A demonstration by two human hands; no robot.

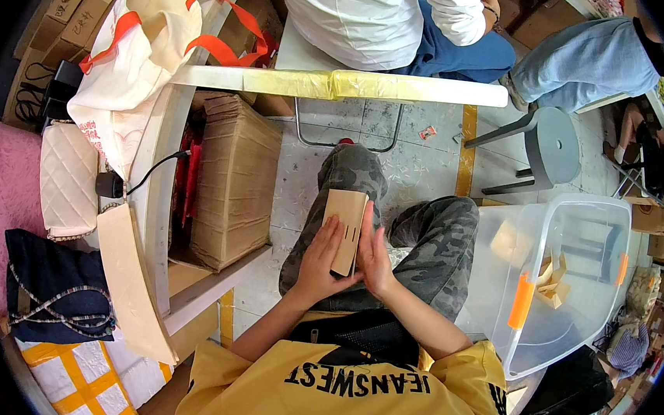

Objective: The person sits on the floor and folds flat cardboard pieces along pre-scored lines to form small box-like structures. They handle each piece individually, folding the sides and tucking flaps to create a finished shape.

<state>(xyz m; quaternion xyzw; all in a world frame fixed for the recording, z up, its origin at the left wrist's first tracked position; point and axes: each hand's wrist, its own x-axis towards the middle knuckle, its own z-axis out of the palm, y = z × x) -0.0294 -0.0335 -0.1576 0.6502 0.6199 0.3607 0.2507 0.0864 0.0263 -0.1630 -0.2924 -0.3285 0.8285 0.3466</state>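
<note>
A tan cardboard piece (345, 208) with short dark slots rests over my camouflage-clad thigh, between my two hands. My left hand (321, 259) lies flat on its face, fingers stretched towards its far end. Along its right edge presses my right hand (376, 255), with the fingers extended. A dark gap shows at the near end of the piece. Folded tan cardboard pieces (554, 283) lie inside a clear plastic bin (573, 343) with orange latches, on my right. On the table at my left is a stack of flat tan cardboard (127, 285).
A large carton (237, 182) stands on the shelf at left. A cloth bag (137, 75) with red handles, a quilted purse (68, 181) and a charger with a cable (112, 184) lie above it. Ahead sits a person (358, 22); a grey stool (553, 149) stands right.
</note>
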